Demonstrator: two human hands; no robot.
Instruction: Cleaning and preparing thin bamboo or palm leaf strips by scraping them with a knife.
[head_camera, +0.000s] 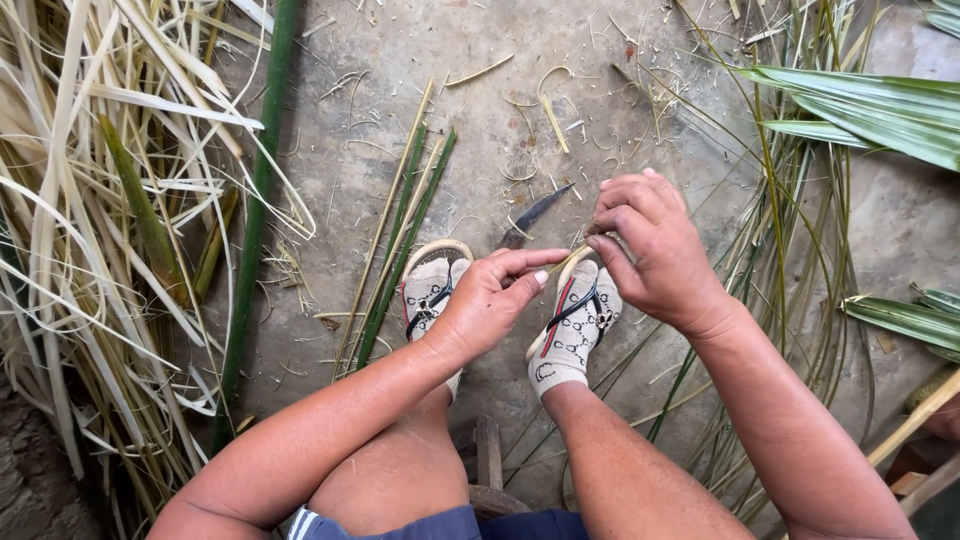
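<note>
My left hand (492, 298) pinches the near end of a thin pale cane strip (566, 257) between thumb and fingers, just above my feet. My right hand (651, 245) is closed on a dark-bladed knife (533, 215), whose blade points left and away over the floor. The strip runs between the two hands. Below them are my feet in patterned socks and sandals (572, 325).
A heap of pale split cane strips (90, 250) fills the left side beside a long green stalk (253, 225). Several green and pale splints (400, 245) lie on the concrete floor (480, 110). Green palm leaves (880, 115) and thin stems lie at right.
</note>
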